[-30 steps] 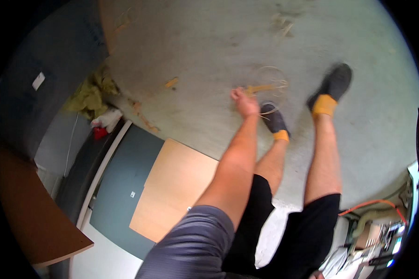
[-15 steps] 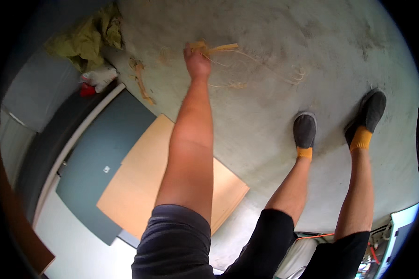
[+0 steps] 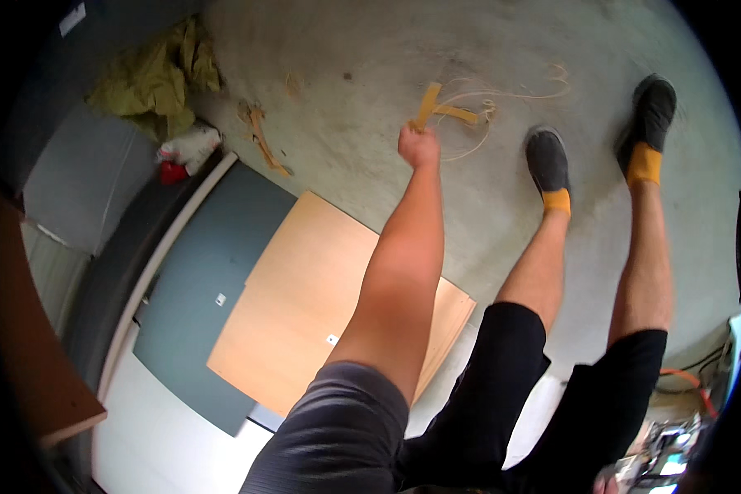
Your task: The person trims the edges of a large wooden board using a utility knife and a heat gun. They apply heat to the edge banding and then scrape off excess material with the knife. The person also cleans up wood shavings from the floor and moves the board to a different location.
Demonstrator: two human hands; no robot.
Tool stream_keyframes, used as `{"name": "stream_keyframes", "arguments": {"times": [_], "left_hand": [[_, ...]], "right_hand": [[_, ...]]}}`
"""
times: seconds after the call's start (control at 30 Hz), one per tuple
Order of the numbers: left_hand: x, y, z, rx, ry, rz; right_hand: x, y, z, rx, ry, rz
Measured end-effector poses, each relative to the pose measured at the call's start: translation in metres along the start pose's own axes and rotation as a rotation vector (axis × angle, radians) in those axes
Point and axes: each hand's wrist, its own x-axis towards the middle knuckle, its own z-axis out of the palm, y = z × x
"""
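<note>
My left hand [image 3: 420, 146] is closed around flat yellow strips [image 3: 429, 105], just above the grey concrete floor. One strip points up from the fist and another reaches to the right. Thin pale strands [image 3: 519, 95] trail from the bunch in loose loops toward the right; whether the fist grips them too I cannot make out. At the bottom edge, right of my legs, only a small part of my right hand [image 3: 607, 482] shows, its fingers mostly cut off.
Wood-coloured panels [image 3: 305, 272] lie over a dark grey-green panel [image 3: 210, 272]. Left of my hand are brown torn scraps [image 3: 262, 142] and a crumpled olive sack [image 3: 160, 78]. My feet in dark shoes [image 3: 547, 156] stand at right. Cables [image 3: 687, 377] run at lower right.
My left hand has moved to the right in the picture with the yellow strips, which now stick out of the fist, and the strands trail along. Part of my right hand has appeared at the bottom.
</note>
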Motion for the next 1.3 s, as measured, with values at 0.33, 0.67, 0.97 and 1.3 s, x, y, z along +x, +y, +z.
{"name": "stream_keyframes", "arguments": {"times": [0.33,0.67,0.97,1.3], "left_hand": [[-0.052,0.027,-0.06,0.154,-0.144,0.177],[-0.022,0.002,0.078,0.228,-0.009,-0.157],[-0.095,0.005,0.025,-0.176,-0.372,-0.168],[-0.236,-0.051,-0.227,-0.968,-0.74,-0.588]], "right_hand": [[0.04,0.107,0.007,0.258,-0.039,0.052],[0.013,0.115,-0.017,0.147,-0.127,0.203],[0.041,0.136,0.004,0.037,-0.139,-0.011],[0.063,0.187,0.011,0.142,-0.132,-0.34]]}}
